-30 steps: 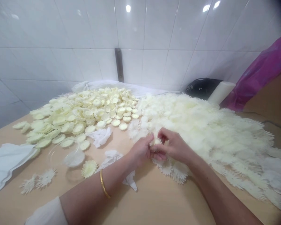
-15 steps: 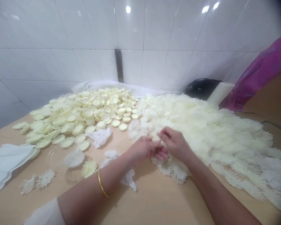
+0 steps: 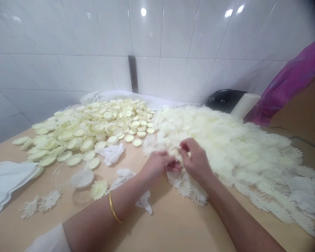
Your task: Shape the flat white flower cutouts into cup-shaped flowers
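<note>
Between my two hands, in front of the right-hand heap, is a small pale-yellow flower-shaped piece [image 3: 174, 153], mostly hidden by fingers. My left hand [image 3: 159, 163] pinches its near left side, thumb on top and the other fingers curled below. From the right, my right hand [image 3: 195, 158] grips its edge with thumb and bent fingers. Directly behind and right of my hands lies a large loose heap of flat white petal-edged cutouts [image 3: 220, 140]. A few flat cutouts [image 3: 185, 185] spread on the table just under my right wrist.
To the left, a pile of cupped pale-yellow flower pieces [image 3: 94, 126] covers the wooden table [image 3: 178, 224]. Near it are a clear bowl [image 3: 81, 176], crumpled white cloths [image 3: 111, 154] and a white sheet [image 3: 7, 182]. Behind stand a black object [image 3: 222, 99], a white roll [image 3: 245, 105] and a magenta bag [image 3: 291, 87].
My hands have shifted slightly left and remain together at the small piece. My right fingers have turned a little along its edge. The heaps look the same.
</note>
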Demonstrator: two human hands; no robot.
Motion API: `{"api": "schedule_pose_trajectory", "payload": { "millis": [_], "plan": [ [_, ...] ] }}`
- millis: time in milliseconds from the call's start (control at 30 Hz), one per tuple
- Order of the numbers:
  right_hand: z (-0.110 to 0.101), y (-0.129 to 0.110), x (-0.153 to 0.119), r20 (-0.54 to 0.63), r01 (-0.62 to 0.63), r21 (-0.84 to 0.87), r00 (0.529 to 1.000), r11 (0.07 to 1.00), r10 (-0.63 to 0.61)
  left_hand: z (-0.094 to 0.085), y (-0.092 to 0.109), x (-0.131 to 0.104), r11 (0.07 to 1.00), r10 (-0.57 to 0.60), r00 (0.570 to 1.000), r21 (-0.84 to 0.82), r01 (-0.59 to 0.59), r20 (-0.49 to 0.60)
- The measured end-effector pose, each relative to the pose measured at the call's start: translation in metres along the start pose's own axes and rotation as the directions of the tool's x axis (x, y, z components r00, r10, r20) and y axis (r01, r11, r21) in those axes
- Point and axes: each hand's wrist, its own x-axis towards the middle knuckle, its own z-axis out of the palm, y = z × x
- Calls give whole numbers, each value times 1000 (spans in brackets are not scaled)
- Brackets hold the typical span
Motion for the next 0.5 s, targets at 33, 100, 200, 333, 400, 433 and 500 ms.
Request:
{"api": "schedule_pose_trajectory", "payload": {
  "millis": [33,100,200,333,400,433,500],
  "plan": [
    [0,0,0,-25,50,-24,998,998,-50,-1,0,1,1000,-3,1000,-9,3,-18],
    [0,0,0,3,125,-47,992,991,-125,-3,-1,3,1000,-4,999,-17,3,-53],
    [-1,0,0,123,185,-58,976,981,-177,-3,0,3,999,24,998,-23,-25,-52],
    [1,2,-1,183,254,-146,957,956,-226,1,2,0,999,28,999,-17,-28,-42],
    [3,2,-2,183,277,-193,953,941,-243,4,5,-2,1000,15,999,-24,-16,-34],
    [3,2,-2,167,266,-205,958,942,-234,5,7,-3,999,9,1000,-35,-10,-27],
    [3,2,-2,122,187,-178,978,966,-167,7,11,-4,997,-18,1000,-73,17,-15]
  ]
}}
